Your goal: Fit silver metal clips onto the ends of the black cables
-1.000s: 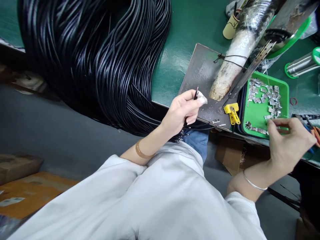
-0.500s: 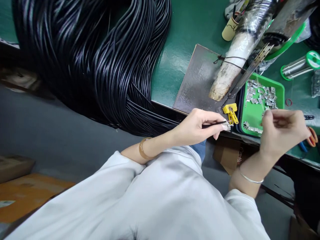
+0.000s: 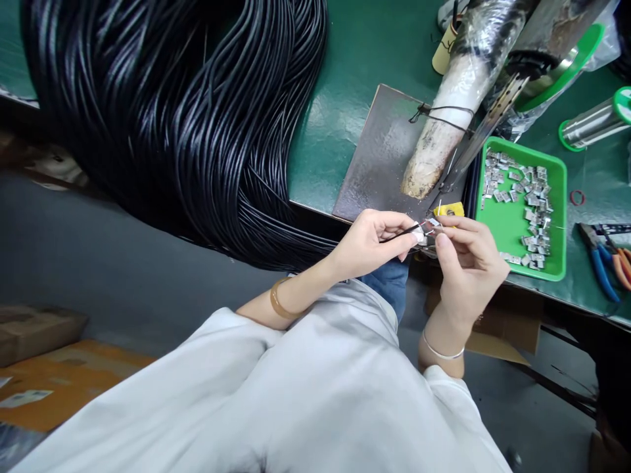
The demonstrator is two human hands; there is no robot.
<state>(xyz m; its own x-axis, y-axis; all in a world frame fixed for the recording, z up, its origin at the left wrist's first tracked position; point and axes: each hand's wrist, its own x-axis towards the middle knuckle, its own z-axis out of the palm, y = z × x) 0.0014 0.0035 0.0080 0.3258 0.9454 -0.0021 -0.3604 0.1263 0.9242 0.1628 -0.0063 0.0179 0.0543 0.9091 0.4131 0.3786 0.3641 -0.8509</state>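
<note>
My left hand [image 3: 365, 244] is closed in a pinch on a thin black cable [image 3: 398, 234], close to its stripped end. My right hand [image 3: 468, 266] is also pinched, its fingertips meeting the cable end from the right. Between the two sets of fingertips is a small silver metal connector [image 3: 434, 223], held by the right fingers; its exact shape is too small to make out. Just behind the fingertips sits a yellow clip-like piece [image 3: 449, 209], partly covered by my right hand. The green tray [image 3: 505, 226] with many similar metal connectors [image 3: 535, 197] stands right of my right hand.
A large bundle of black cables [image 3: 207, 131] covers the bench's left. A white-wrapped tube [image 3: 436, 131] and a metal rod slant down over a dark board [image 3: 377, 154]. Farther right are a solder wire spool [image 3: 594, 125], a red ring [image 3: 577, 198] and blue-handled pliers [image 3: 602, 263].
My right hand has moved left from over the green tray to my left hand's fingertips. My left hand still holds the cable, slightly shifted left in view.
</note>
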